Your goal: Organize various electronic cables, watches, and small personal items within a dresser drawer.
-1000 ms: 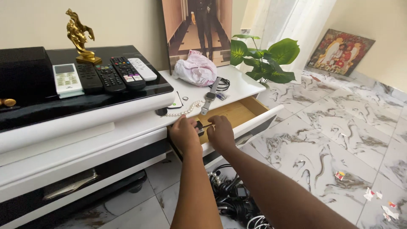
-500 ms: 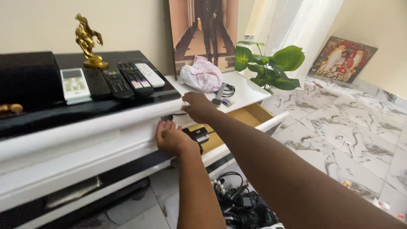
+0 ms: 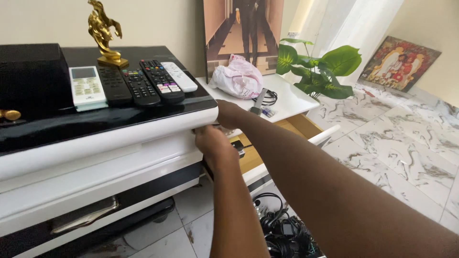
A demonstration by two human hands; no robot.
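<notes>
The left hand [image 3: 213,143] clenched a small black device [image 3: 237,147] above the open wooden drawer [image 3: 299,125], at the white desk's [image 3: 291,98] front edge. It looked light, rigid, best pinched by its sides. The right hand's [image 3: 228,113] fingers were hidden; cannot tell.

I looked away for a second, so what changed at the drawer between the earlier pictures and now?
The right hand left the open drawer and moved up onto the white shelf. The left hand slid left along the drawer's edge, small black object beside it. Remotes unmoved.
</notes>
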